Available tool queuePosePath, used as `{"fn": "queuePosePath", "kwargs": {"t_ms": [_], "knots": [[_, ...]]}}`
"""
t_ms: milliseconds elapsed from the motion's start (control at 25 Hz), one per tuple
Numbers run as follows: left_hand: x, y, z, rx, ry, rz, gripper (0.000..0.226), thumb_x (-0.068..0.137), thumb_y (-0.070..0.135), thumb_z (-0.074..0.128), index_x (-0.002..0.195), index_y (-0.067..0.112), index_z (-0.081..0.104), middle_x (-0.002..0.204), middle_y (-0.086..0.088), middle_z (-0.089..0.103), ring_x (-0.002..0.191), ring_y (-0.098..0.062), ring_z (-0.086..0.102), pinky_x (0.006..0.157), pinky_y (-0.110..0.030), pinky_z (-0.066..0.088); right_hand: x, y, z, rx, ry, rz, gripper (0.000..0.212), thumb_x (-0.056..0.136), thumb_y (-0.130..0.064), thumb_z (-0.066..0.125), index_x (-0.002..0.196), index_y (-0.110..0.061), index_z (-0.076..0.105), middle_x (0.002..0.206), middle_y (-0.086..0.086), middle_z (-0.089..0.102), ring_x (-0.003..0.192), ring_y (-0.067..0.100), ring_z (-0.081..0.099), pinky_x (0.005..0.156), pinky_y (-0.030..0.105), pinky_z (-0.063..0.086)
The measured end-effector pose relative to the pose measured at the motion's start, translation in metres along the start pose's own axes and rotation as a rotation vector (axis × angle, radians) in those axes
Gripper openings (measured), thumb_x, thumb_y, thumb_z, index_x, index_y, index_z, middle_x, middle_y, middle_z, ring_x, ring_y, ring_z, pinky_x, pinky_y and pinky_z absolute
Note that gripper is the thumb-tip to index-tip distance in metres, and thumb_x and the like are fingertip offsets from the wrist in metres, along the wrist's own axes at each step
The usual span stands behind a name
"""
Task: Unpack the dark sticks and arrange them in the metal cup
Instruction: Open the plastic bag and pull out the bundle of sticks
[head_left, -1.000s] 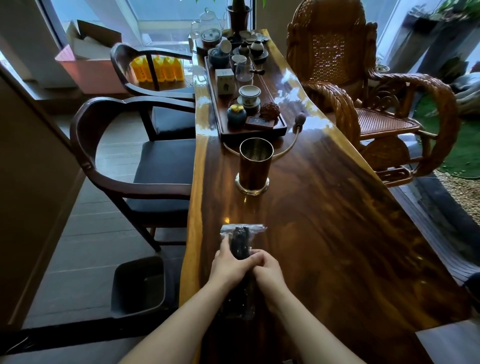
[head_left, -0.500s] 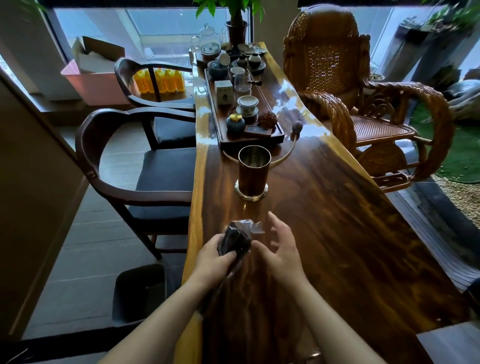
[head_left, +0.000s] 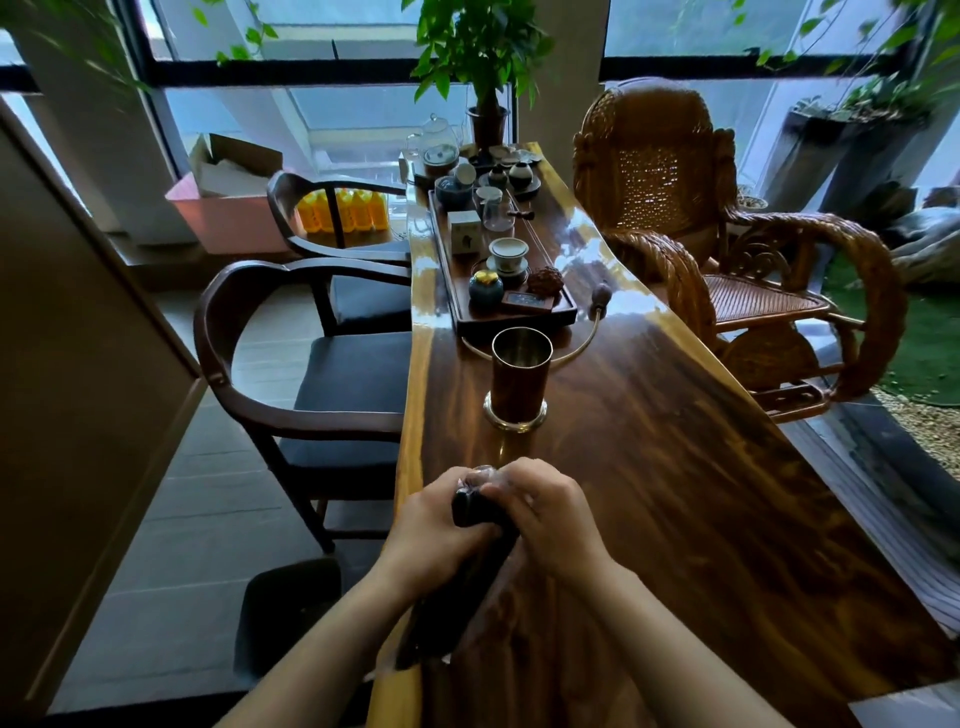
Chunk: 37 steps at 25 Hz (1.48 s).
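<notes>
View from the head cam, looking down a long glossy wooden table. Far end: a dark tea tray w/ small cups, jars and a box on it, a glass teapot behind it, and a potted plant at the window. Left of the table stand two dark wooden armchairs; right, a carved wicker rocking chair. A dark bin sits on the floor by the near left edge.

The metal cup stands upright mid-table, just in front of the tray, w/ a thin curved brass rod behind it. Bare tabletop lies between cup and hands.

At the near left edge, both hands meet around a bundle of dark sticks in a clear plastic wrapper. Left hand is curled tight around the bundle's upper part. Right hand has fingers bent and pinched together on the crinkled wrapper at the top end. The bundle looks black and long, slanting down toward the person, lower end hanging past the table edge. Individual sticks can't be told apart.
</notes>
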<state>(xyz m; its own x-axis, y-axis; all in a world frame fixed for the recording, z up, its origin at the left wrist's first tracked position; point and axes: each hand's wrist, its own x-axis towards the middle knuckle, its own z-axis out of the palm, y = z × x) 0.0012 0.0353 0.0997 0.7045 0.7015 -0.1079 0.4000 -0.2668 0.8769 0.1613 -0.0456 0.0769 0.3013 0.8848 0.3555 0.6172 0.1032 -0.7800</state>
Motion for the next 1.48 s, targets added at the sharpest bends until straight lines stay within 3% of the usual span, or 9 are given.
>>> {"fn": "queuePosePath", "kwargs": {"t_ms": [200,360,520,720,840,960,1120,1320,1480], "knots": [[-0.011,0.006,-0.029,-0.06,-0.155,-0.003,0.02,0.081,0.022,0.078,0.096,0.034,0.072,0.1,0.005,0.076,0.094,-0.009,0.073,0.09,-0.041,0.057,0.021,-0.015,-0.035,0.171,0.192,0.242,0.027,0.099,-0.031,0.06,0.08,-0.016,0.072,0.067,-0.004,0.068,0.058,0.005,0.059,0.056,0.023,0.048],[-0.016,0.011,-0.036,-0.135,-0.119,-0.047,0.024,0.077,0.011,0.081,0.092,0.029,0.075,0.096,0.0,0.078,0.09,-0.014,0.075,0.09,-0.043,0.059,0.018,-0.032,-0.04,0.275,0.194,0.312,0.057,0.091,-0.07,0.044,0.09,-0.022,0.075,0.071,-0.011,0.07,0.067,0.002,0.065,0.062,0.023,0.051],[-0.022,0.012,-0.034,-0.157,-0.212,-0.044,0.023,0.076,0.018,0.08,0.093,0.031,0.073,0.095,-0.002,0.077,0.089,-0.018,0.075,0.087,-0.043,0.059,0.008,-0.044,-0.031,-0.165,-0.012,0.148,0.085,0.067,-0.092,0.048,0.13,-0.036,0.058,0.094,-0.02,0.067,0.084,0.0,0.065,0.07,0.019,0.051],[-0.024,0.02,-0.044,-0.252,-0.338,-0.039,0.026,0.075,0.022,0.08,0.1,0.024,0.073,0.1,-0.007,0.077,0.093,-0.024,0.075,0.082,-0.035,0.057,0.031,-0.044,-0.029,0.043,0.155,0.251,0.048,0.092,-0.054,0.061,0.073,-0.011,0.068,0.064,0.007,0.067,0.054,0.011,0.058,0.054,0.035,0.046],[-0.026,0.015,-0.055,-0.272,-0.275,-0.049,0.023,0.078,0.012,0.077,0.1,0.02,0.074,0.096,-0.008,0.077,0.089,-0.026,0.075,0.082,-0.038,0.057,0.014,-0.036,-0.038,0.292,0.065,0.316,0.054,0.086,-0.069,0.059,0.089,-0.017,0.072,0.077,0.005,0.074,0.064,0.008,0.067,0.06,0.025,0.052],[-0.03,0.007,-0.062,-0.42,-0.254,-0.077,0.028,0.08,0.005,0.076,0.107,0.007,0.071,0.094,-0.021,0.073,0.083,-0.034,0.072,0.078,-0.046,0.055,-0.002,-0.032,-0.037,0.265,-0.019,0.223,0.027,0.079,-0.05,0.079,0.094,-0.028,0.075,0.078,-0.007,0.077,0.064,0.006,0.072,0.057,0.016,0.053],[-0.036,0.009,-0.071,-0.52,-0.222,-0.084,0.026,0.084,-0.006,0.07,0.11,-0.002,0.067,0.089,-0.028,0.07,0.074,-0.032,0.07,0.07,-0.039,0.056,0.012,-0.027,-0.067,0.398,0.341,0.291,0.025,0.088,-0.042,0.068,0.084,-0.018,0.073,0.056,0.0,0.065,0.042,0.009,0.057,0.041,0.022,0.046],[-0.039,0.018,-0.075,-0.545,-0.23,-0.09,0.03,0.083,-0.005,0.068,0.113,-0.007,0.062,0.09,-0.028,0.068,0.075,-0.034,0.068,0.07,-0.042,0.055,0.016,-0.045,-0.068,0.335,-0.14,0.388,0.074,0.072,-0.076,0.065,0.129,-0.029,0.062,0.108,-0.008,0.074,0.098,0.005,0.071,0.077,0.024,0.06],[-0.036,0.02,-0.073,-0.525,-0.298,-0.076,0.034,0.085,-0.004,0.071,0.117,-0.007,0.062,0.097,-0.028,0.067,0.088,-0.039,0.065,0.079,-0.046,0.051,0.023,-0.059,-0.057,0.31,-0.113,0.326,0.018,0.084,-0.039,0.079,0.085,-0.021,0.077,0.072,-0.003,0.075,0.058,0.007,0.068,0.048,0.023,0.053]]}}
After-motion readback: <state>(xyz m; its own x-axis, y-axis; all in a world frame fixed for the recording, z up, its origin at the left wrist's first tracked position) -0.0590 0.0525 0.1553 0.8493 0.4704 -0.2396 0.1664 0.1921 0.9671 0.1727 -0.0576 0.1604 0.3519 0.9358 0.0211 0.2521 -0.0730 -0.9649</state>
